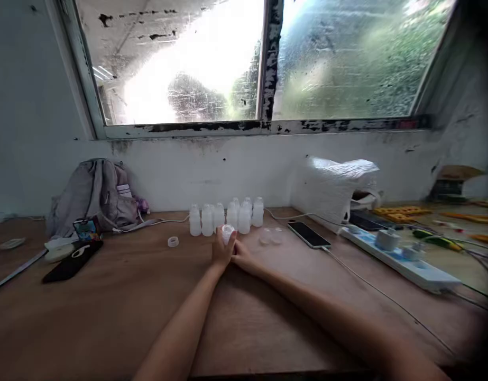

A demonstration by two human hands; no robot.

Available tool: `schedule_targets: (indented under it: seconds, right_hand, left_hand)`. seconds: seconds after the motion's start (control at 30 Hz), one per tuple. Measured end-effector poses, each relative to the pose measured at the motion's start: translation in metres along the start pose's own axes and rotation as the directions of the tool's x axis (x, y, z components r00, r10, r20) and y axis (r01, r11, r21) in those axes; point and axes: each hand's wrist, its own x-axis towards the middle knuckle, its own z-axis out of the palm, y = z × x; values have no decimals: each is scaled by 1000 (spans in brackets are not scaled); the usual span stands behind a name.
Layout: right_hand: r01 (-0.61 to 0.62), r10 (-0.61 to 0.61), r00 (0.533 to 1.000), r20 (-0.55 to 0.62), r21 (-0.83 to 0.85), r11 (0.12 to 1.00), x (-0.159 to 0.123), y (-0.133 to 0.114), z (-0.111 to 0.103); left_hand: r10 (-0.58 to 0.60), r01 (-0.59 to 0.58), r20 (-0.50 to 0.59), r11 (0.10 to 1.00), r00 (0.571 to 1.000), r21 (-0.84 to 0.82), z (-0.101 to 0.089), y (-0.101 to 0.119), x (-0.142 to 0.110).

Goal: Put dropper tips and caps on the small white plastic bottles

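At the middle of the brown table [148, 312], in the head view, the left hand [220, 250] holds a small translucent bottle [228, 233], its fingers closed around the side and its round top turned up toward the camera. The right hand [242, 257] meets the left one just beside the bottle, with its fingers bent inward; I cannot tell whether they grip the bottle too, since the hands overlap there.

Just behind the hands, a group of similar white bottles [207, 221] stands upright near the wall. To the left of the held bottle, a pale ring [173, 242] lies alone on the table; to the right, two clear, shallow pieces [270, 236] lie side by side.

Farther right, a phone [308, 234] with a white cable plugged in rests near a white power strip [402, 260], and a bulky package in clear wrap [327, 188] stands behind them. On the far left, a grey backpack [95, 196] leans against the wall, with a flat black object [72, 262] in front of it.
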Motion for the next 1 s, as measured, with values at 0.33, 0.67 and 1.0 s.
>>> schedule_targets:
  seconds: [0.33, 0.67, 1.0]
  right_hand:
    - [-162, 164, 951, 262, -32, 986, 7, -17, -25]
    - [-217, 303, 888, 345, -265, 940, 23, -92, -97]
    - [-31, 84, 991, 107, -425, 905, 30, -103, -92]
  left_hand:
    - [113, -112, 29, 993, 993, -23, 0, -1, 1]
    - [13, 9, 142, 988, 990, -155, 4, 9, -4]
    - [-11, 80, 303, 973, 953, -217, 14, 17, -12]
